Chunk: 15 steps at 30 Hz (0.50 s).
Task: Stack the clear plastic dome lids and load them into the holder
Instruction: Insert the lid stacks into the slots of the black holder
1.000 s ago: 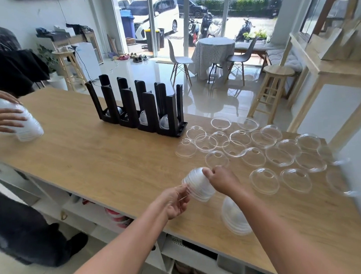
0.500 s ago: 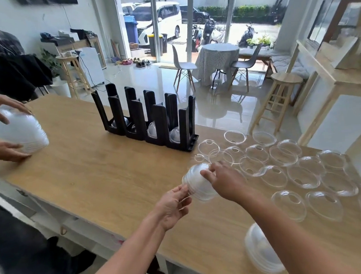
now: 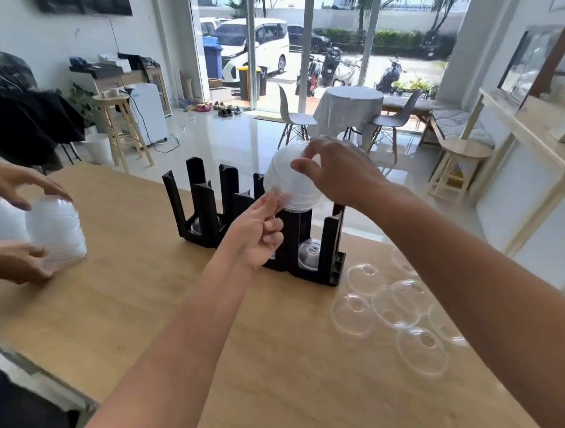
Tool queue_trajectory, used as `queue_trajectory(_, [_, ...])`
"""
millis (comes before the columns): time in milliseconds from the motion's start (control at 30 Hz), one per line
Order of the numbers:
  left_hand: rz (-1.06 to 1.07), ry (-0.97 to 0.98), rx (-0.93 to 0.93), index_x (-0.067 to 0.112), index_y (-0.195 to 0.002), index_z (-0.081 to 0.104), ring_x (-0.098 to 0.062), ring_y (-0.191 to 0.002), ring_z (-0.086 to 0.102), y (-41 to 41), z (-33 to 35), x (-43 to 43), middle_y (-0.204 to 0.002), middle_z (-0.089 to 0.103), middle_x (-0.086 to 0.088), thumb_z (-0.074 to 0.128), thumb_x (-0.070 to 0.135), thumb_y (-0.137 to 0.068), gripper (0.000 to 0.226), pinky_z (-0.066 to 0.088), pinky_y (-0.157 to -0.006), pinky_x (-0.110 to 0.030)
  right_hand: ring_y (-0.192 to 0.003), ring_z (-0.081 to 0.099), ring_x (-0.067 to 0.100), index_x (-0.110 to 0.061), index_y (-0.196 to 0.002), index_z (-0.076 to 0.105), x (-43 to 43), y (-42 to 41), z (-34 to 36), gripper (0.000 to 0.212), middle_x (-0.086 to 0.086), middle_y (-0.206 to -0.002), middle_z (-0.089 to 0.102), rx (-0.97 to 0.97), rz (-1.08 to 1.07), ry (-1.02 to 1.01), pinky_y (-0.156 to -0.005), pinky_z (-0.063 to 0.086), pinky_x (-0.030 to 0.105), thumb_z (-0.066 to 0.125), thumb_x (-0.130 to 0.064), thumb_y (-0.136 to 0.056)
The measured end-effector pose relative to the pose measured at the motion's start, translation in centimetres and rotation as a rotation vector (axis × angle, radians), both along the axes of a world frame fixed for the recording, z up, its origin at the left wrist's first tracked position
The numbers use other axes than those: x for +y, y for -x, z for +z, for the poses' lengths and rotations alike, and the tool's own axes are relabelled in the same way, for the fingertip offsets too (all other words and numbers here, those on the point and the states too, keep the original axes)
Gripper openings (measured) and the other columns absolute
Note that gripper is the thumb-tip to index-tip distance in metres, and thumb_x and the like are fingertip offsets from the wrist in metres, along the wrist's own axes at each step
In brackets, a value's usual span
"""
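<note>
1. Your right hand (image 3: 335, 173) is clamped over the top of a nested stack of dome lids (image 3: 289, 183), held in the air above the right end of the black holder (image 3: 262, 225). Your left hand (image 3: 257, 232) pinches the stack's lower rim between thumb and fingertips.
2. Judge the stack as very light and thin-walled: it will flex if you squeeze and the lids can slide apart, since clear plastic is slick. Keep one hand capping the dome and the other at the rim, so the stack stays nested.
3. The holder's slots are narrow, between upright black posts; at least one lid already sits low in the right-hand slot. Line the rims up squarely before lowering, or an edge may catch a post.
4. More loose lids (image 3: 394, 303) lie singly on the wooden table (image 3: 121, 318), just right of the holder, some touching one another. The top is flat and bare elsewhere.
5. Another person's hands (image 3: 14, 226) work two white-looking stacks at the table's left end, well apart from you. Beyond are stools, chairs and a glass front; nothing crowds your reach.
</note>
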<state>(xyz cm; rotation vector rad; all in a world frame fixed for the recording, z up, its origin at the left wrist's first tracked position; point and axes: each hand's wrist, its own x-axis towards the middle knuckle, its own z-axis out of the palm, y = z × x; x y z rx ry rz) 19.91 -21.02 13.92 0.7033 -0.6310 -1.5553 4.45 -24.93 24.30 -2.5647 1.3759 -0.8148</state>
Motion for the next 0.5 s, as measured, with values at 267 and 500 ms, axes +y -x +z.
queue_trajectory(267, [0.023, -0.084, 0.241, 0.023, -0.108, 0.063, 0.000, -0.039, 0.035, -2.5, -2.9, -7.8, -0.101, 0.069, 0.008, 0.053, 0.026, -0.098, 0.015, 0.023, -0.032, -0.013, -0.099, 0.060, 0.027, -0.012, -0.106, 0.065, -7.2, -6.1, 0.4, 0.035, 0.009, -0.129, 0.052, 0.288, -0.033, -0.020, -0.091, 0.049, 0.045, 0.058, -0.043, -0.093])
queue_trajectory(500, [0.031, -0.122, 0.349, 0.023, -0.102, 0.062, 0.000, -0.035, 0.035, -2.6, -6.9, -9.7, -0.097, 0.071, 0.010, 0.051, 0.024, -0.098, 0.012, 0.022, -0.030, -0.012, -0.114, 0.055, 0.026, -0.012, -0.106, 0.068, -9.5, -8.0, -1.3, 0.034, 0.005, -0.130, 0.054, 0.349, -0.010, -0.112, -0.102, 0.040, 0.042, 0.062, -0.042, -0.091])
